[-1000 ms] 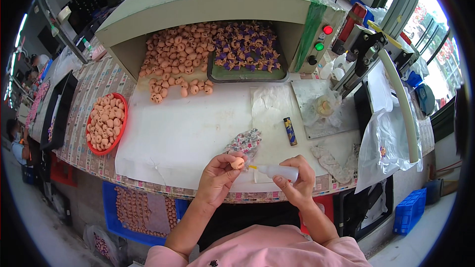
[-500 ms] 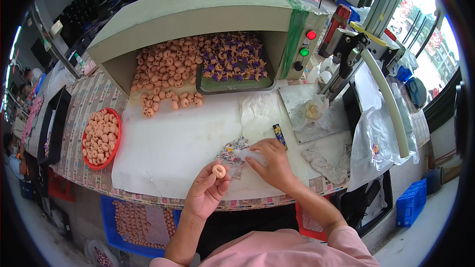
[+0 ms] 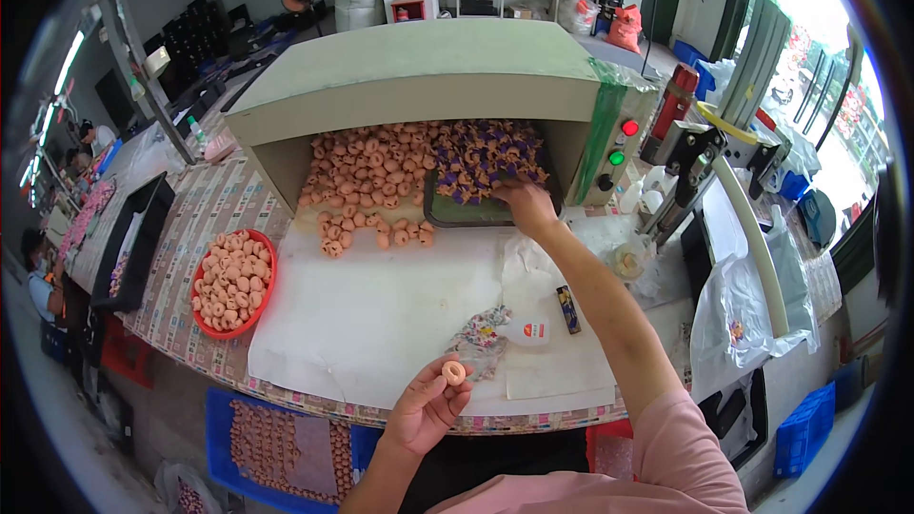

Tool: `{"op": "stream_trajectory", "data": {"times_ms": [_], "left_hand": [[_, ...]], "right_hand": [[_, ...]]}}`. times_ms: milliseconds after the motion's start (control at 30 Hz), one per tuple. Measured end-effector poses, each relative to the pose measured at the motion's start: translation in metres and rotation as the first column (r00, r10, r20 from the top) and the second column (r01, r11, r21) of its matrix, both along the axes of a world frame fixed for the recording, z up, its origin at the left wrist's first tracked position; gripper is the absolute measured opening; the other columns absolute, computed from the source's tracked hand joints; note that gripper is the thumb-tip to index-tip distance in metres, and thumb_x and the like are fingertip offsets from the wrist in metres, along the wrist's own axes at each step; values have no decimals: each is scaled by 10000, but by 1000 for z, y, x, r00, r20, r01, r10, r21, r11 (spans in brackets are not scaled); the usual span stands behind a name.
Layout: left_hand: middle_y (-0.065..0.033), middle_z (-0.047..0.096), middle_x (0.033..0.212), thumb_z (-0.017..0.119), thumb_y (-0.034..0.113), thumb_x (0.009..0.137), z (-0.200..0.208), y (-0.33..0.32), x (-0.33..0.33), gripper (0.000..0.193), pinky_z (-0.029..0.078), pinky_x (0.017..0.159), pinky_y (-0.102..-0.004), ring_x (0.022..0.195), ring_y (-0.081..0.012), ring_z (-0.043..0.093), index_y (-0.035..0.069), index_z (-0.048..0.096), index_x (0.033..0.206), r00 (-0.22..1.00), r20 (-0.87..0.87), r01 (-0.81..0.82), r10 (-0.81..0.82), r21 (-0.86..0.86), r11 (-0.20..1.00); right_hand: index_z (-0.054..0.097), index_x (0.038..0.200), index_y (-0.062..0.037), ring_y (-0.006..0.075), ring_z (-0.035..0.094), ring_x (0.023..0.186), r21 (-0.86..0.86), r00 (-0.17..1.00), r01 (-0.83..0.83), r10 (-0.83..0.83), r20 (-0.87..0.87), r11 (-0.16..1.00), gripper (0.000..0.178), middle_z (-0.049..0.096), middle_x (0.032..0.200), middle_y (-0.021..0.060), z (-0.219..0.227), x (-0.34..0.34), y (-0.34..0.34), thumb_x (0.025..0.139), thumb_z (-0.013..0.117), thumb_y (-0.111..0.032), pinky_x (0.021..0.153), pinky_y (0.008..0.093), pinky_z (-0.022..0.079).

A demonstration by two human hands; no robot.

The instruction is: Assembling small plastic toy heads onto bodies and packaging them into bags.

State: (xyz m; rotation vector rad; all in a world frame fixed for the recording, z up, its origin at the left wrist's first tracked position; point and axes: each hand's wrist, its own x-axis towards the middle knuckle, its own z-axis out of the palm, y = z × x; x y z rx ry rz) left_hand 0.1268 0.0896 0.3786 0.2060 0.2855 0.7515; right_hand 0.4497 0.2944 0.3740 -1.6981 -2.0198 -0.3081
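Between the thumb and fingers of my left hand (image 3: 428, 409) is a small peach-coloured hollow doll head (image 3: 454, 374), its round opening turned upward. My right hand (image 3: 528, 207) reaches to the front of a dark tray (image 3: 466, 216) under the hood. Its curled fingertips touch the heap of small purple-and-peach pieces (image 3: 486, 157) there; whether one is pinched cannot be made out. A small white squeeze bottle (image 3: 526, 331) lies on the white sheet against a crumpled patterned plastic bag (image 3: 479, 338). Just right of it lies a dark blue tube (image 3: 568, 310).
Many similar peach heads (image 3: 371, 167) are heaped under the pale green hood (image 3: 419, 57). A red basket (image 3: 273, 271) of them stands left. A metal press (image 3: 681, 171) and white plastic bag (image 3: 724, 305) are at right. Below the table edge sits a blue crate (image 3: 221, 438).
My right hand has let go of the white bottle and stretched forward to the tray under the hood. My left hand still holds the doll head. The view has tilted up.
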Motion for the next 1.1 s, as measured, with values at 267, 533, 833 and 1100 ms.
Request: {"op": "stream_trajectory", "data": {"times_ms": [267, 533, 833, 1100], "left_hand": [[-138, 610, 1168, 563, 88, 932, -6, 22, -6, 364, 558, 854, -299, 983, -198, 646, 33, 497, 1286, 998, -30, -58, 59, 39, 998], [-71, 625, 1117, 602, 84, 920, -14, 28, 31, 349, 549, 873, -280, 980, -159, 641, 46, 532, 1260, 989, -146, 29, -12, 115, 993], [-83, 630, 1110, 669, 115, 873, -17, 13, 45, 379, 550, 864, -299, 971, -171, 634, 37, 567, 1230, 981, -184, 97, -63, 180, 979], [-101, 652, 1070, 721, 99, 826, -15, 6, 54, 395, 571, 811, -309, 901, -180, 656, 21, 598, 1193, 968, -246, 107, -47, 239, 965]], "right_hand": [[633, 1082, -8, 113, 633, 809, -142, 485, -339, 43, -874, 930, 250, 660, 888, 40, 39, -56, -72, 836, 665, -37, 695, 250, 508], [632, 1127, -13, 124, 623, 877, -151, 159, -535, -76, -984, 831, 279, 600, 1000, 60, 48, -94, -208, 852, 679, -13, 736, 231, 515], [708, 1035, -29, 105, 592, 822, -209, 476, -443, 31, -879, 872, 273, 612, 909, 36, 40, -83, -231, 774, 766, -81, 714, 220, 508], [713, 1028, -37, 114, 610, 790, -107, 102, -411, -71, -992, 905, 283, 647, 852, 55, 25, -84, -247, 751, 771, -43, 682, 243, 508]]}}
